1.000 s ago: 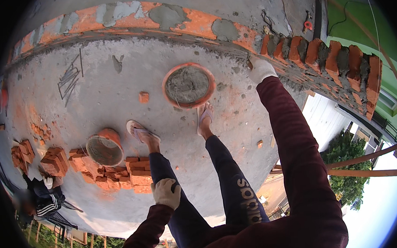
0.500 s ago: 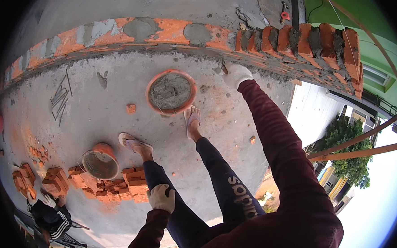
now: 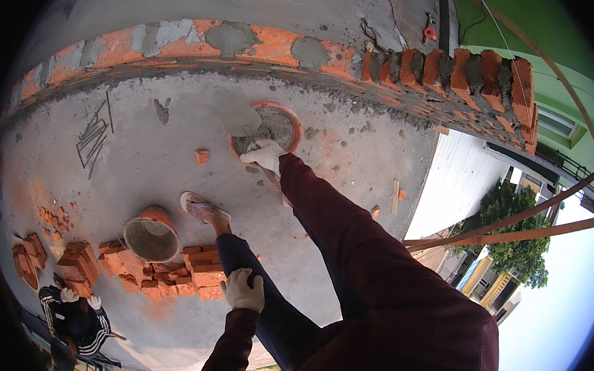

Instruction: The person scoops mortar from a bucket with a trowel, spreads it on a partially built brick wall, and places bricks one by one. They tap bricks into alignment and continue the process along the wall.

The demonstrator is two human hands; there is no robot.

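My right hand (image 3: 264,155), in a white glove, is closed on a trowel (image 3: 242,118). The trowel's grey blade, blurred, tilts over the left rim of an orange basin of mortar (image 3: 294,128). My left hand (image 3: 244,290), gloved too, lies on my left knee with its thumb apart, holding nothing. Beyond the basin runs a low brick wall (image 3: 272,37) with patches of mortar on top. Its right end carries a row of bricks set on edge (image 3: 462,73) with mortar between them.
Left of my feet stands a second basin (image 3: 150,237) beside stacked bricks (image 3: 204,274). Metal rods (image 3: 93,139) and a loose brick piece (image 3: 202,156) lie on the floor. At lower left a co-worker (image 3: 75,318) handles bricks. Wooden poles (image 3: 514,235) cross at right.
My right hand has swung left from beside the wall to the mortar basin, and the trowel blade now shows. My left hand stays on my knee. The co-worker's hands have shifted.
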